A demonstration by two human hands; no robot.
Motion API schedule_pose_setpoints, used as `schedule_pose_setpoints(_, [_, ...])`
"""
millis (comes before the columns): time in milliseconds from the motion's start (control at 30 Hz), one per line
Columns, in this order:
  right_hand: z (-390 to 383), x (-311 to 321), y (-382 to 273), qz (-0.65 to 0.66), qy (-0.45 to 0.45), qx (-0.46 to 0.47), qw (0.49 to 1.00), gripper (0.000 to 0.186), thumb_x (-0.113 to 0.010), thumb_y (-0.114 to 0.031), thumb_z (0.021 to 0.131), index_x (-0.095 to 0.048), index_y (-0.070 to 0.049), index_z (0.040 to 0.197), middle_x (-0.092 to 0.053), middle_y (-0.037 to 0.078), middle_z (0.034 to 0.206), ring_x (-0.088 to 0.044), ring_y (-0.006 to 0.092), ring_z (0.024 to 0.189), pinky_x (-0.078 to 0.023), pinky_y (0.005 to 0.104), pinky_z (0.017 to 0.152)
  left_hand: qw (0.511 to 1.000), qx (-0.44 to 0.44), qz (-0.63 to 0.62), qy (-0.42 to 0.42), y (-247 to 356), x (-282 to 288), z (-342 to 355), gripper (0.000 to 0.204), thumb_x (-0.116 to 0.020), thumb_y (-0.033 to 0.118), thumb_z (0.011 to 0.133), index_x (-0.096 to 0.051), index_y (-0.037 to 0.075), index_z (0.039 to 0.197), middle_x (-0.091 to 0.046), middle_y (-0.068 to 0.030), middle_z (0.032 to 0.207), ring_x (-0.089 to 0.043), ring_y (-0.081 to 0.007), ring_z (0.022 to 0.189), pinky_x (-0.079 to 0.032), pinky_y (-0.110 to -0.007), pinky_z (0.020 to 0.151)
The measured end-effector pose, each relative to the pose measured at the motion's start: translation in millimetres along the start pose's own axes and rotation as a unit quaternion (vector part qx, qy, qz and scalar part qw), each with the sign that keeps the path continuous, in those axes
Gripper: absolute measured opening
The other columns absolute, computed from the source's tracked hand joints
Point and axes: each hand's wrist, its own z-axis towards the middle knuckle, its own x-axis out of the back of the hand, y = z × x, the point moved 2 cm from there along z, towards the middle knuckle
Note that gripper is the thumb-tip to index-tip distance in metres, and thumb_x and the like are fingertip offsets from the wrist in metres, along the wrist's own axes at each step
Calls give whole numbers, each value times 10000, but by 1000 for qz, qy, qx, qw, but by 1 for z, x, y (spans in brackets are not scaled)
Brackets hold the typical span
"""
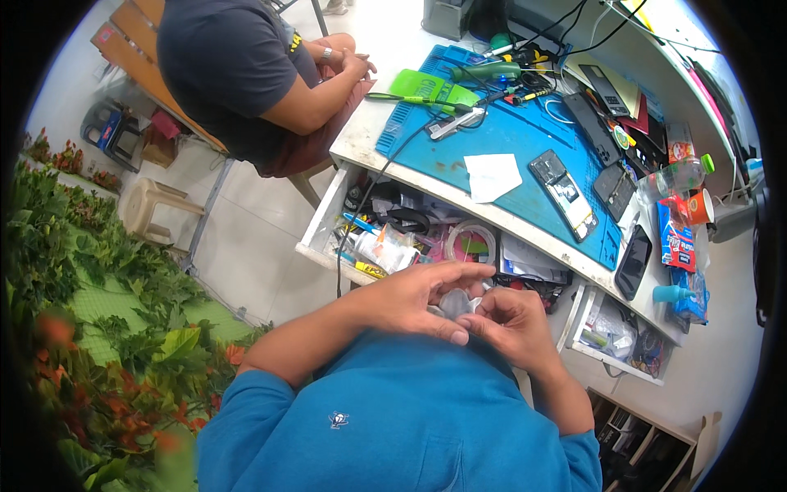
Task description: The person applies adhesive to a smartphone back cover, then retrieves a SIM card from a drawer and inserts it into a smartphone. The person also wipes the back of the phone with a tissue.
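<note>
Close to my shirt front, both hands meet around a small whitish-grey, translucent piece [457, 304] that looks like thin plastic; its exact kind is hard to make out. My left hand [414, 302] cups it, thumb below and fingers curled over the top. My right hand [515, 325] pinches its right edge between thumb and fingers. Behind my hands, an open drawer [316, 238] holds a jumble of small parts, a yellow tube and a white coil [453, 246]. On the blue work mat [443, 160] above lie an opened phone [566, 195] and a white paper [493, 177].
A dark phone [634, 262] lies at the desk's right edge, near a clear bottle [676, 179] and snack packets [676, 234]. A second open drawer [620, 340] juts out at right. Another person [234, 82] sits at left. Tools and cables crowd the far side.
</note>
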Motion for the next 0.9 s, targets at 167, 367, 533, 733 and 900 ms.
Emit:
schedule_pose_setpoints(167, [4, 10, -6, -75, -32, 5, 997, 216, -835, -171, 934, -729, 4, 864, -609, 25, 635, -507, 60, 591, -390, 286, 531, 998, 1, 56, 20, -4, 5, -2, 600, -876, 209, 896, -637, 20, 1413, -738, -89, 1214, -659, -143, 1106, -521, -308, 947])
schedule_pose_setpoints(367, [12, 32, -9, -151, 33, 115, 981, 148, -728, -84, 953, -727, 22, 1056, -715, 147, 851, -688, 199, 691, -542, 355, 650, 983, -5, -4, 186, -16, 21, -4, 190, -776, 116, 962, -738, 18, 1120, -757, -49, 1010, -699, -104, 858, -564, -282, 762])
schedule_pose_setpoints(533, [18, 114, -24, -171, 369, 188, 894, 224, -805, -118, 927, -734, -12, 1111, -731, 66, 954, -654, 126, 778, -538, 299, 649, 928, -44, -208, 307, -29, 37, -4, 220, -691, 70, 1033, -651, -4, 1236, -737, -67, 1113, -720, -146, 981, -581, -307, 888])
schedule_pose_setpoints(733, [-7, 222, -11, -160, 609, 230, 742, 236, -803, -128, 932, -725, -35, 1135, -697, 52, 1030, -624, 113, 836, -510, 272, 678, 918, -67, -261, 292, -24, 44, 2, 285, -621, 103, 1073, -604, -22, 1328, -719, -120, 1250, -717, -221, 1133, -572, -370, 1005])
schedule_pose_setpoints(900, [-63, 221, 16, -313, 711, 219, 590, 569, -847, -168, 866, -580, -36, 1351, -596, 105, 1282, -560, 220, 1106, -464, 342, 887, 910, -75, -273, 303, -23, 44, 2, 331, -585, 112, 1089, -569, -28, 1388, -705, -126, 1284, -693, -221, 1184, -540, -387, 1061])
